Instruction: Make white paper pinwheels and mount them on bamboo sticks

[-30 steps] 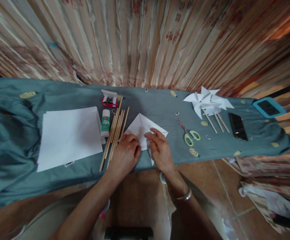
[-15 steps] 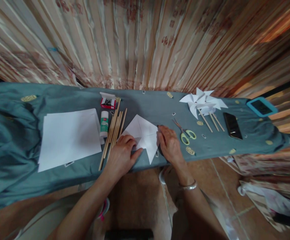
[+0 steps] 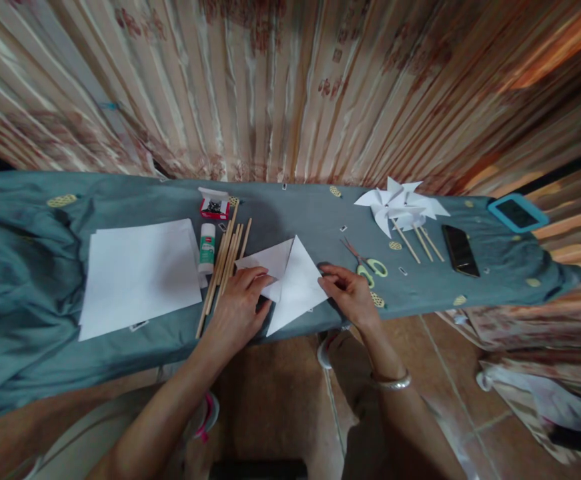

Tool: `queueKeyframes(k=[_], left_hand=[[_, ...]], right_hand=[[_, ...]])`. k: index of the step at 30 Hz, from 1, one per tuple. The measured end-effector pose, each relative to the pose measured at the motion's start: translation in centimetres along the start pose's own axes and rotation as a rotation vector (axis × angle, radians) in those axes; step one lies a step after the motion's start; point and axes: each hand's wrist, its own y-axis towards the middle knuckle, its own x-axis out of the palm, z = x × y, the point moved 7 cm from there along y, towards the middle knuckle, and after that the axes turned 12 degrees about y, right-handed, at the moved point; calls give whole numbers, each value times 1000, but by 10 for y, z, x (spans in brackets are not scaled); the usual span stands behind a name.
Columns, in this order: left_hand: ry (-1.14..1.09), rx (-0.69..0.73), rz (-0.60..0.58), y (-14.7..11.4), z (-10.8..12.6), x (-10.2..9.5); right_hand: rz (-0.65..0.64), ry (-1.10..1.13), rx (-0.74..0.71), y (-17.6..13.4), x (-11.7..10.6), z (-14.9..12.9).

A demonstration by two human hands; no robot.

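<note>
A white sheet of paper (image 3: 297,283), cut and folded into triangular flaps, lies at the table's front edge. My left hand (image 3: 243,297) holds its left side, with bent fingers over the edge of a folded flap. At the right corner, my right hand (image 3: 349,288) pinches the paper between thumb and fingers. Several wooden sticks (image 3: 226,260) lie just left of it, partly behind my left hand. Scissors (image 3: 365,264) with green handles rest beyond my right hand, blades pointing away.
A stack of white paper (image 3: 140,280) lies on the left. Nearby are a glue stick (image 3: 207,247) and a small red box of dark pins (image 3: 215,205). To the right are paper pinwheels (image 3: 401,203) on sticks, a black phone (image 3: 461,251) and a blue-framed tablet (image 3: 517,212).
The paper's right part has swung over into a large triangle facing up. My right hand has moved slightly right with its corner, while my left hand stays on the left side.
</note>
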Motion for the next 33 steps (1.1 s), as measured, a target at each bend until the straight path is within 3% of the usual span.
queueKeyframes(k=[4, 8, 10, 13, 16, 19, 21, 27, 33], left_hand=[[52, 11, 6, 3, 3, -4], [113, 14, 10, 9, 1, -8], [126, 13, 18, 11, -1, -10], [117, 4, 70, 6, 3, -17], [67, 69, 129, -9, 24, -22], [0, 235, 41, -25, 56, -12], [43, 257, -18, -32, 65, -1], [89, 271, -10, -33, 63, 6], [64, 248, -23, -35, 58, 4]], right_hand=[[1, 70, 67, -16, -8, 2], [-145, 137, 180, -37, 0, 8], [-193, 69, 181, -44, 1, 8], [-73, -175, 47, -47, -15, -4], [67, -341, -174, -50, -25, -27], [-53, -331, -349, -55, -9, -44], [-150, -320, -410, -58, 5, -49], [-274, -324, -416, -61, 22, -42], [-291, -293, -391, -59, 22, -37]])
